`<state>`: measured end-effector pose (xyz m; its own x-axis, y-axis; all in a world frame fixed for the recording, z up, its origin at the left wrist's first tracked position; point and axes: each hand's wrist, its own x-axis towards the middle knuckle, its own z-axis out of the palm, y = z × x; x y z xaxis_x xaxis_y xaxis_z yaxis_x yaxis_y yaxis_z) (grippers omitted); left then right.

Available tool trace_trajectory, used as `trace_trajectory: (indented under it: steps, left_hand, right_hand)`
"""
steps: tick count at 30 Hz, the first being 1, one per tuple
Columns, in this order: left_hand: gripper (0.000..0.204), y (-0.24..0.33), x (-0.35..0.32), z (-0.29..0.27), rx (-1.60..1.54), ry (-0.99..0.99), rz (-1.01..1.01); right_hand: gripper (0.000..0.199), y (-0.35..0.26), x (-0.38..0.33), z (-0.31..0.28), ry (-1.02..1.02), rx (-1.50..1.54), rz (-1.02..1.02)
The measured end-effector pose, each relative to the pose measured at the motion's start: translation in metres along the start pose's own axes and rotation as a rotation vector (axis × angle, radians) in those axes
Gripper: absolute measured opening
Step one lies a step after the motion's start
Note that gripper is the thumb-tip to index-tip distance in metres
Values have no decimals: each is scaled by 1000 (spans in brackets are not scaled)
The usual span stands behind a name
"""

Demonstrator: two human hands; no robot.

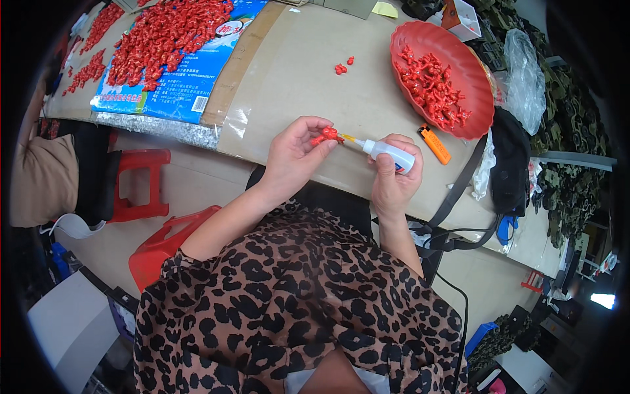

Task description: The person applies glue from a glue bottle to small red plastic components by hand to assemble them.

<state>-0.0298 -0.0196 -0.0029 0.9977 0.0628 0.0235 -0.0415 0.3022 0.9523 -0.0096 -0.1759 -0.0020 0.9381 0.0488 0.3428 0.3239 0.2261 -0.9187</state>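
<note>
Between the fingertips of my left hand (298, 152) is a small glossy red figurine (326, 135), its exact shape partly covered by the fingers. My right hand (396, 177) grips a white glue bottle (392, 156), tilted so its narrow yellowish nozzle points left. The nozzle tip meets or nearly meets the figurine; I cannot tell whether they touch. Both hands are just above the near edge of the table (289, 85). Close to the right hand lies an orange lighter (434, 145).
A red scalloped bowl (482, 98) holds many red pieces. Loose red pieces (341, 68) lie mid-table. At the left, a blue printed sheet (157, 105) bears a heap of red figurines (164, 43). A black bag (510, 157) and clear plastic bag (525, 85) sit right; red stools (141, 187) stand below.
</note>
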Motion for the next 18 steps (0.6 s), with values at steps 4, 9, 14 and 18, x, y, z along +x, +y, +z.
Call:
trace_trajectory:
  steps: [4,9,14,18]
  left_hand:
    - [22,-1,0,1,14,3,9]
    - [24,-2,0,0,-1,1,12]
    - [23,-2,-1,0,8,-2,26]
    - [23,-3,0,0,16,3,25]
  right_hand:
    - [23,0,-2,2,-23,-61,-38]
    - [23,0,-3,4,-13,-51,-48]
    - [24,0,-2,5,-16,-89,-59]
    - [24,1,-3,5,8,-90,-64]
